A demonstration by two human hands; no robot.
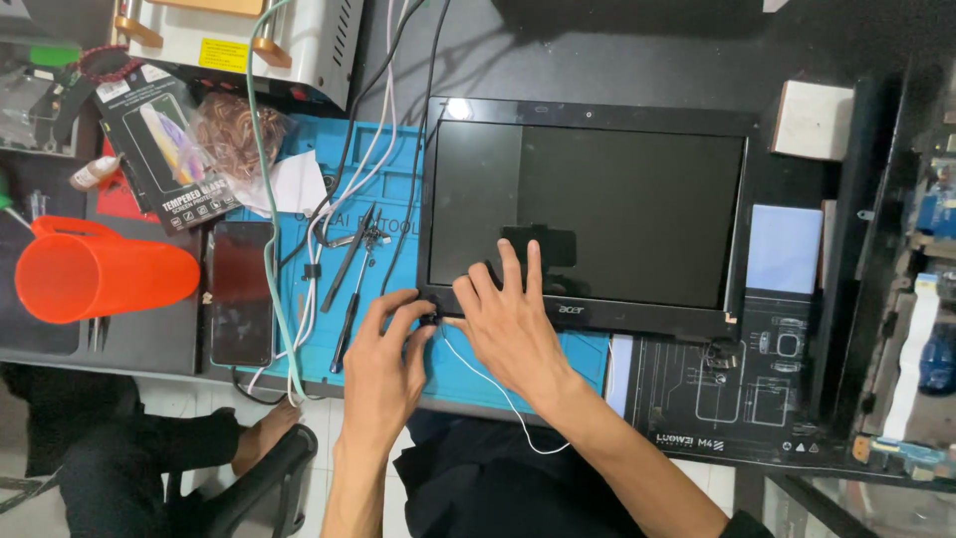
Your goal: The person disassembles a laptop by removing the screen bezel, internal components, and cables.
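Both hands — left hand, right hand — press the black-framed laptop screen.

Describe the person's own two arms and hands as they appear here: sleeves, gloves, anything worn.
Both hands are bare, with no gloves. The left hand and right hand show no rings or watch that I can make out. Both forearms are uncovered down to the bottom edge of the picture; only at the right arm's lower end does a bit of dark sleeve appear. No cable or strap is attached to either arm.

The right hand covers the laptop screen panel's lower left bezel; whatever the left hand pinches is too small to tell.
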